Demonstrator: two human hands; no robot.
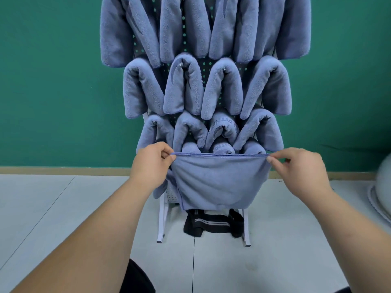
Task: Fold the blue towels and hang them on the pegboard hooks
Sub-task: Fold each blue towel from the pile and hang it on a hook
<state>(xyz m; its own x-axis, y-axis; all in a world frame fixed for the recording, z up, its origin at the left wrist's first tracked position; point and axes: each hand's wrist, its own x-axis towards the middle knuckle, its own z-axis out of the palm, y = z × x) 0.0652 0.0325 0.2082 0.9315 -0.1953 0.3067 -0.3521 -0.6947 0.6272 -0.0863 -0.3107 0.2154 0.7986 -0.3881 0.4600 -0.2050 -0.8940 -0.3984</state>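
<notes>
Stretching between both hands, a blue towel (218, 182) hangs doubled, its top hem pulled taut and level in front of the pegboard stand (163, 218); the left hand (153, 166) pinches the left corner between thumb and fingers; the right hand (300, 168) pinches the right corner likewise; behind it, folded blue towels (184, 87) drape over hooks in rows on the pegboard (202, 68); a black strap (211, 226) lies on the grey floor (63, 208) between the stand's white legs; a green wall (48, 81) stands behind.
</notes>
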